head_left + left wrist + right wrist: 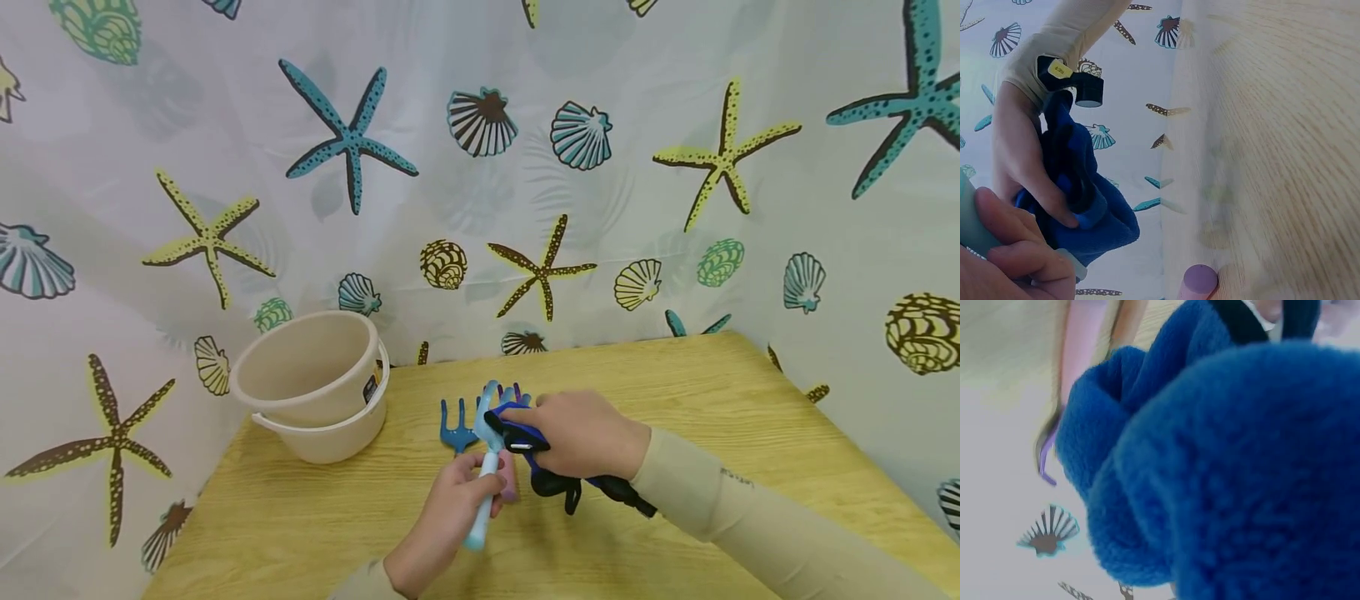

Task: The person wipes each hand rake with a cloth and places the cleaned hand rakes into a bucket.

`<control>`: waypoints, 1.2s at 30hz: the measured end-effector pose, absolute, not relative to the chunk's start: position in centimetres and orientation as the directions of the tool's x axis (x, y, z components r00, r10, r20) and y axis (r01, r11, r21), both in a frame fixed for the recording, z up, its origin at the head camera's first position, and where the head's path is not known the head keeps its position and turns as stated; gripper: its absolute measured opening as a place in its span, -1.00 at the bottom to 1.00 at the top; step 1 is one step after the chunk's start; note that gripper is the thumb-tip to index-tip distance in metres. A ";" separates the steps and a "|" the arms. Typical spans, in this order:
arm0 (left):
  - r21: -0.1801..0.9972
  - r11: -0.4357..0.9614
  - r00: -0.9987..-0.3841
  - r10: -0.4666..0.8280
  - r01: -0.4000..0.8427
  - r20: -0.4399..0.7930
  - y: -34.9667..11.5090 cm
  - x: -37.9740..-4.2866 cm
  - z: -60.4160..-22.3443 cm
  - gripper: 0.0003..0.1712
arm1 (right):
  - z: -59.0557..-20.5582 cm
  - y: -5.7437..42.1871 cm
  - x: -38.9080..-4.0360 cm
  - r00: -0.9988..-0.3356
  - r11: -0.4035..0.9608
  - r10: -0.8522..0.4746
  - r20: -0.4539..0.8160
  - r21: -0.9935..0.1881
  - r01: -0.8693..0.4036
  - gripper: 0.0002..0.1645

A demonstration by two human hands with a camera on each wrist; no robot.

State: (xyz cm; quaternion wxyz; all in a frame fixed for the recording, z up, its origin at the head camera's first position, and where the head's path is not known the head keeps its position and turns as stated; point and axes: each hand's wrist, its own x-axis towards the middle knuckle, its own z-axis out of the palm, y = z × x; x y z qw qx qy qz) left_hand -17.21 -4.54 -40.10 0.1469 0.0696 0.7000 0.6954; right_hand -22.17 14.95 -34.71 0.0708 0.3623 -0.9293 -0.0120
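Observation:
My left hand (448,502) grips a light blue hand fork (478,523) by its handle, with the tines pointing away over the table. A bunched blue cloth (1100,228) with black edging is held in my right hand (588,431). The cloth lies against the fork's head and covers part of it in the head view. In the right wrist view the cloth fills most of the picture and hides the fingers. Beneath the hands lie a dark blue fork (456,435) and a purple-tined fork with a pink handle (510,479), both partly hidden.
Two cream buckets (303,402), one nested in the other, stand at the back left of the wooden table (315,525). A white curtain (465,50) printed with starfish and shells hangs behind the table and along its sides.

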 end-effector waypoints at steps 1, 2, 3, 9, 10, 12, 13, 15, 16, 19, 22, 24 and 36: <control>0.994 0.018 -0.947 0.305 -0.104 -0.104 -4.6 -17.1 -40.0 -0.60 | -34.8 15.0 -22.3 -0.728 0.742 -0.670 0.142 0.099 -0.663 -0.28; 0.995 0.016 -0.946 0.310 -0.100 -0.100 -4.6 -17.1 -39.9 -0.63 | -34.8 15.0 -22.3 -0.728 0.745 -0.667 0.162 0.127 -0.655 -0.27; 0.995 0.012 -0.944 0.317 -0.096 -0.095 -4.6 -17.0 -39.9 -0.67 | -34.8 15.0 -22.3 -0.725 0.747 -0.665 0.181 0.152 -0.647 -0.26; 0.996 -0.021 -0.937 0.343 -0.082 -0.070 -4.5 -16.9 -39.5 -0.69 | -34.0 14.5 -21.3 -0.706 0.756 -0.654 0.271 0.268 -0.597 -0.25; 0.996 -0.027 -0.937 0.343 -0.082 -0.068 -4.4 -16.9 -39.4 -0.67 | -33.9 14.4 -21.2 -0.706 0.756 -0.654 0.274 0.273 -0.595 -0.25; 0.996 -0.035 -0.935 0.348 -0.080 -0.063 -4.4 -16.9 -39.2 -0.66 | -34.1 14.4 -21.3 -0.698 0.747 -0.664 0.267 0.269 -0.608 -0.26; 0.996 -0.041 -0.934 0.352 -0.081 -0.062 -4.3 -16.9 -39.2 -0.66 | -34.2 14.4 -21.4 -0.697 0.742 -0.670 0.256 0.258 -0.619 -0.26; 0.995 -0.050 -0.931 0.360 -0.089 -0.065 -4.2 -16.9 -39.2 -0.69 | -34.5 14.5 -21.5 -0.694 0.729 -0.684 0.225 0.234 -0.643 -0.27; 0.995 -0.050 -0.930 0.363 -0.092 -0.067 -4.2 -16.9 -39.2 -0.71 | -34.6 14.5 -21.5 -0.691 0.722 -0.692 0.210 0.223 -0.655 -0.27; 0.994 -0.032 -0.929 0.360 -0.102 -0.083 -4.2 -16.9 -39.4 -0.74 | -34.8 14.5 -21.2 -0.671 0.697 -0.717 0.190 0.211 -0.685 -0.30; 0.995 0.015 -0.935 0.340 -0.101 -0.100 -4.2 -17.2 -39.7 -0.71 | -34.8 14.3 -20.8 -0.650 0.672 -0.740 0.170 0.187 -0.717 -0.33; 0.995 0.040 -0.938 0.330 -0.094 -0.102 -4.3 -17.5 -39.9 -0.68 | -34.7 14.1 -20.5 -0.644 0.663 -0.748 0.160 0.171 -0.729 -0.34; 0.997 0.008 -0.933 0.350 -0.081 -0.079 -4.5 -17.2 -39.8 -0.70 | -35.6 14.2 -21.2 -0.745 0.765 -0.638 0.195 0.278 -0.581 -0.24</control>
